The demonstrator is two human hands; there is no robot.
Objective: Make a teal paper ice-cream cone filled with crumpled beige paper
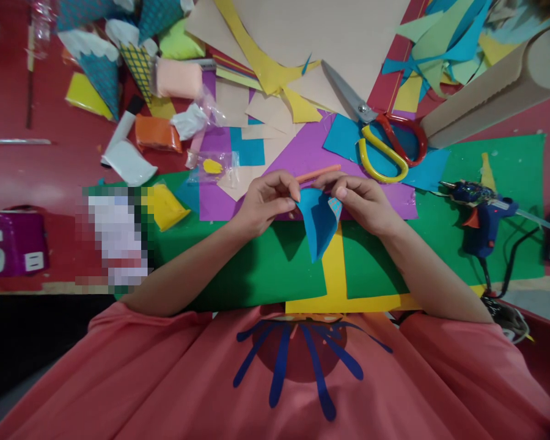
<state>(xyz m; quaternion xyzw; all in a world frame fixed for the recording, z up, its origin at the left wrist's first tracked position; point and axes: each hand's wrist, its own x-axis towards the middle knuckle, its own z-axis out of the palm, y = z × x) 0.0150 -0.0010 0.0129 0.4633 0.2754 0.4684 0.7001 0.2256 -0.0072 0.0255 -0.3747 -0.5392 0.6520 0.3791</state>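
Observation:
Between my two hands is a blue paper piece (318,226), curled partway into a cone with its point toward me. A strip of its patterned outer face shows at the right edge. My left hand (270,201) pinches the upper left corner between thumb and fingers. The upper right edge is pinched by my right hand (360,198). Just beyond my fingers lies an orange stick-like pen or marker (319,173) on purple paper (297,146). Scissors (371,125) with one red and one yellow handle lie beyond my right hand.
A hot glue gun (483,217) rests at right on the green sheet (522,165), near a cardboard roll (495,91). Finished paper cones (94,67) and clay packets (178,78) lie at the upper left. Paper scraps (444,49) pile at the upper right.

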